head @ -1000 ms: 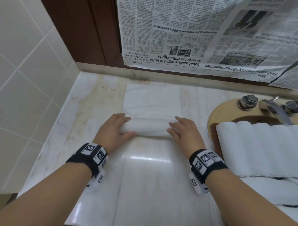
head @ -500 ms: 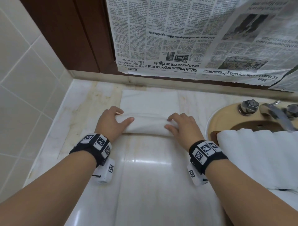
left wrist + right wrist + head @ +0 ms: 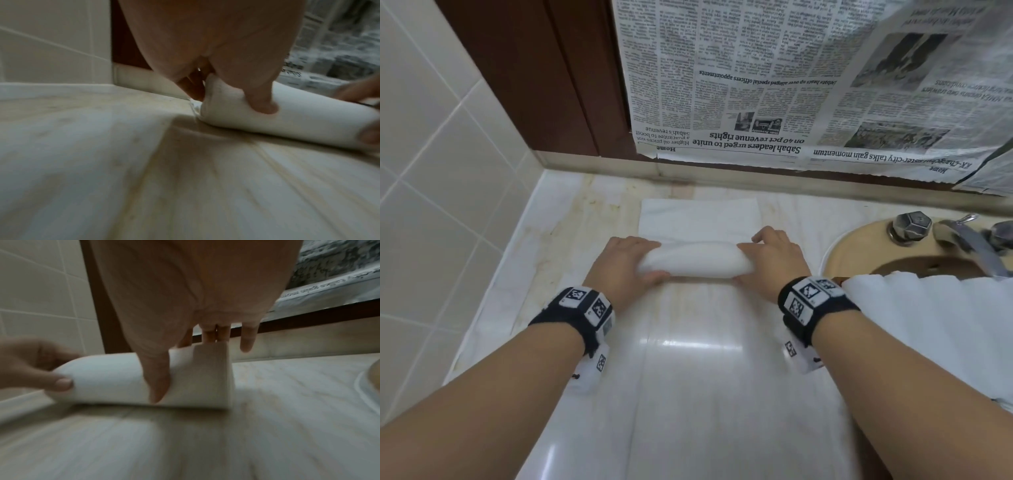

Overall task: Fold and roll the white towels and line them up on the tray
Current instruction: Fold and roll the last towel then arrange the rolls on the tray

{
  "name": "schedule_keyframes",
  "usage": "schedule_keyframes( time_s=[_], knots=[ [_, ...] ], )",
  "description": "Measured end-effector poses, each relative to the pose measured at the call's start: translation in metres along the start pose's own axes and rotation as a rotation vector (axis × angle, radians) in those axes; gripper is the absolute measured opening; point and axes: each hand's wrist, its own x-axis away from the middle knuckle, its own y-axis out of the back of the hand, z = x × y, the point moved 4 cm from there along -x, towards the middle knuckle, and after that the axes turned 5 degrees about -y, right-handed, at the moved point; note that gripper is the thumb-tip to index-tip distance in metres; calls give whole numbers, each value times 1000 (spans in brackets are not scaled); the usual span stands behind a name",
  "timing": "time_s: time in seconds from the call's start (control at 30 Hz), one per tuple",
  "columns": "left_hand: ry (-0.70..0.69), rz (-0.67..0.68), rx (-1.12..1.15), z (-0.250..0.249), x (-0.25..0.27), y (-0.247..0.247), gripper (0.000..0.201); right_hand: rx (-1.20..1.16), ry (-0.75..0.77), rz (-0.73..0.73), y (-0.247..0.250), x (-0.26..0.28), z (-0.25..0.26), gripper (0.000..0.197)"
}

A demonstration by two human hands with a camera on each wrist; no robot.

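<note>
A white towel (image 3: pixel 697 262) lies partly rolled on the marble counter (image 3: pixel 698 359), with a short flat stretch (image 3: pixel 700 219) left toward the wall. My left hand (image 3: pixel 626 263) grips the roll's left end (image 3: pixel 226 104), thumb in front and fingers behind. My right hand (image 3: pixel 770 260) grips the right end (image 3: pixel 201 374) the same way. Several finished white rolls (image 3: pixel 935 329) lie side by side at the right, over the sink; the tray under them is hidden.
A tiled wall (image 3: pixel 431 171) bounds the counter on the left. Newspaper (image 3: pixel 808 85) hangs over the back wall. A beige sink (image 3: pixel 859 253) with metal taps (image 3: pixel 911 226) sits at the right, close to my right wrist.
Both hands have rolled the towel further away toward the wall. The roll has grown thicker and the flat stretch beyond it is shorter.
</note>
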Motion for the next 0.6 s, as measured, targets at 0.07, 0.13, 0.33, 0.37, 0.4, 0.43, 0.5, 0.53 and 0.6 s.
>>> schedule_keyframes(
  time_s=[0.07, 0.13, 0.33, 0.37, 0.4, 0.43, 0.5, 0.53, 0.6],
  knots=[
    [28, 41, 134, 4, 11, 3, 57, 20, -15, 142, 4, 4, -6, 57],
    [93, 106, 257, 10, 27, 0, 48, -22, -52, 288, 2, 13, -15, 73],
    [264, 91, 429, 10, 65, -10, 44, -509, -182, 483, -15, 56, -33, 45],
    [285, 46, 413, 6, 65, -10, 41, -605, -232, 430, -17, 61, -35, 44],
    [307, -1, 394, 3, 65, -10, 41, -704, -291, 363, -19, 65, -36, 46],
    [327, -50, 366, -2, 63, -9, 41, -791, -346, 286, -20, 68, -35, 47],
    [346, -154, 291, -11, 58, -6, 31, -895, -421, 110, -22, 73, -33, 48],
    [336, -188, 229, -16, 54, -5, 25, -900, -427, 25, -23, 74, -30, 45],
    [287, -193, 87, -26, 48, -3, 22, -790, -398, -116, -21, 78, -21, 31]
  ],
)
